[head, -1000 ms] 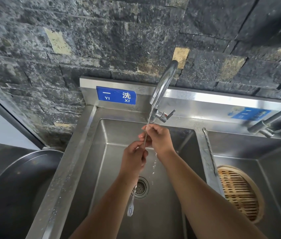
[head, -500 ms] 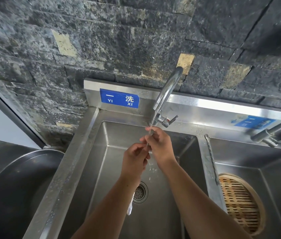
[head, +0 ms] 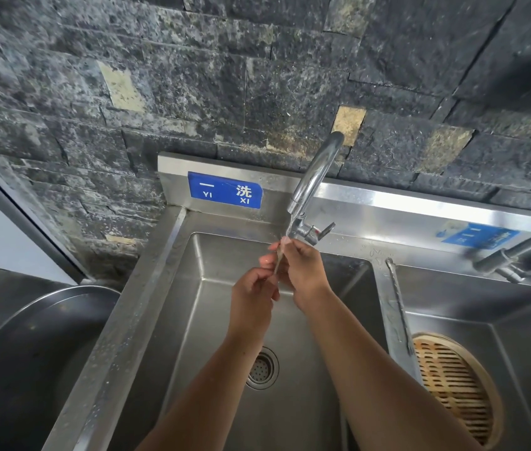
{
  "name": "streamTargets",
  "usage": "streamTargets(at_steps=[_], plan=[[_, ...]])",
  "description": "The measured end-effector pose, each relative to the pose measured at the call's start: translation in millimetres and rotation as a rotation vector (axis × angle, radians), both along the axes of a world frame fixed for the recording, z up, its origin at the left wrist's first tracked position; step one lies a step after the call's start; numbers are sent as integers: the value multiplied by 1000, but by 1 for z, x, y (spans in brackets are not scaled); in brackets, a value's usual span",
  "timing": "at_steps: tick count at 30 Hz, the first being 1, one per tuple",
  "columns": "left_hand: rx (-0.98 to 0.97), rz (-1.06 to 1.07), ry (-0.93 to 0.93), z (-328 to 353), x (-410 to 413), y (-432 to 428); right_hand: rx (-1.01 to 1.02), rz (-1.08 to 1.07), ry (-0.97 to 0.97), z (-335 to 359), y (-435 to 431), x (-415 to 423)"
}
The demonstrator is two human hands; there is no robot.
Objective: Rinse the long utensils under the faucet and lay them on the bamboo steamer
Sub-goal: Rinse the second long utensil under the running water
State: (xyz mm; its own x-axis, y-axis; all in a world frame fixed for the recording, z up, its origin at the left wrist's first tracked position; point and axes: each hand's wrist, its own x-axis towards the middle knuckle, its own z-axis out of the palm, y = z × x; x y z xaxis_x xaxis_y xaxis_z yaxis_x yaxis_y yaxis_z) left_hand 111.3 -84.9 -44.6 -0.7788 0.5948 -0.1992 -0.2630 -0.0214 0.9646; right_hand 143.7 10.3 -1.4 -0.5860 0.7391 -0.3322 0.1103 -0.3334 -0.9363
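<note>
Both my hands grip one long thin metal utensil [head: 279,261] just below the spout of the curved faucet [head: 314,177], over the left sink basin [head: 199,307]. My right hand [head: 303,271] pinches its upper end near the faucet valve. My left hand [head: 251,301] is closed around the shaft lower down, and the lower end is hidden behind my left forearm. A second long utensil [head: 399,304] lies along the divider between the basins. The round bamboo steamer [head: 453,385] sits in the right basin with nothing on its slats.
A drain strainer [head: 262,369] sits in the left basin floor. A large steel bowl [head: 23,369] stands left of the sink. A second faucet [head: 518,255] reaches over the right basin. A dark stone wall rises behind the sink.
My hands have slid a little along the utensil under the faucet. Its forked lower end, seen below my left arm earlier, is now hidden. The camera has tilted slightly.
</note>
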Motion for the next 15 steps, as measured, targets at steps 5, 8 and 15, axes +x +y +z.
streamTargets(at_steps=[5, 8, 15], plan=[[36, -35, 32, 5, -5, 4, -131, 92, 187, -3, 8, 9], [50, -97, 3, 7, -8, 8, -76, 115, 204, -6, 9, 11], [152, -163, -17, 19, -12, 20, 269, 122, 80, 6, 18, 8]])
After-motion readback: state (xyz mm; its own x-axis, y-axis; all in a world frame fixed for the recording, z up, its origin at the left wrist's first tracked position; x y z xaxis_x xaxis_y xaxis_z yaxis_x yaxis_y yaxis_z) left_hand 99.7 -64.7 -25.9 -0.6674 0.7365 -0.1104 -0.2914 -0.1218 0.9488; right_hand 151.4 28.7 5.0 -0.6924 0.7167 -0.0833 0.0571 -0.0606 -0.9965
